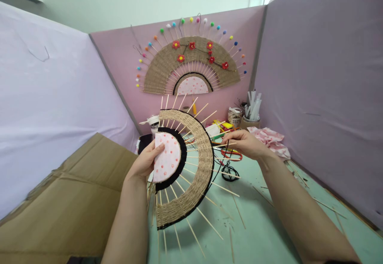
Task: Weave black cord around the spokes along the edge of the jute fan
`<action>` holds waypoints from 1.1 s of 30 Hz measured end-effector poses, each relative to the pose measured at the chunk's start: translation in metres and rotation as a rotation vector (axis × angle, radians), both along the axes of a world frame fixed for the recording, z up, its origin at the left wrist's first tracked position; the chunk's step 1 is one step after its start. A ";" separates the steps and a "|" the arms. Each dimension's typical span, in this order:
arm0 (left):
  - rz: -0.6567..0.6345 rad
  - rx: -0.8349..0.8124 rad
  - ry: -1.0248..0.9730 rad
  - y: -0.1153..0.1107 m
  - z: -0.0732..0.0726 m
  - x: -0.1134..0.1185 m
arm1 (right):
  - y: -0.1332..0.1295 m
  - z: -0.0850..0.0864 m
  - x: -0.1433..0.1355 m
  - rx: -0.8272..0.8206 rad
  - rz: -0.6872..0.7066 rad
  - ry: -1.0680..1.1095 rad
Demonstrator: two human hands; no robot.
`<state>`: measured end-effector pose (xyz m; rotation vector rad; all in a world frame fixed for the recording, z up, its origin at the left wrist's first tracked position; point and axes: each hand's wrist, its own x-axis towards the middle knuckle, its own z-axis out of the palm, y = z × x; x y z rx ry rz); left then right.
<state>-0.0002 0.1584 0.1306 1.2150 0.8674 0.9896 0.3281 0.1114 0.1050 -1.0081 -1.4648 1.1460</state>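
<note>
The tan woven half-ring fan (205, 154) has black edging (213, 159); its pale-pink half-round cloth centre (167, 162) bears reddish dots. The flat tabletop (257, 236) is pale green.

Reaches in from below with both arms, bare along the forearms. Holds the left forearm (128, 220) steeply raised, leaning a little to the right. Has the left hand (146, 162) closed in a grip, with the thumb (158, 150) laid across the front, pointing right, and the other fingers hidden behind. Slants the right forearm (293, 194) up and leftward from the lower right corner. Points the right hand (244, 142) left, back uppermost, with the fingertips (229, 135) together in a pinch.
</note>
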 end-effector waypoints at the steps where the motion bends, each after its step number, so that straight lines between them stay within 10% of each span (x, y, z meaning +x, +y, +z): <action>1: -0.006 0.001 0.004 0.000 0.000 0.000 | 0.000 -0.001 0.001 -0.010 0.011 0.017; 24: -0.059 -0.005 0.112 0.002 -0.009 0.000 | -0.003 0.010 -0.021 0.061 -0.147 -0.089; 33: 0.039 0.231 0.218 0.007 -0.010 0.008 | 0.002 0.001 -0.017 -0.084 -0.070 -0.049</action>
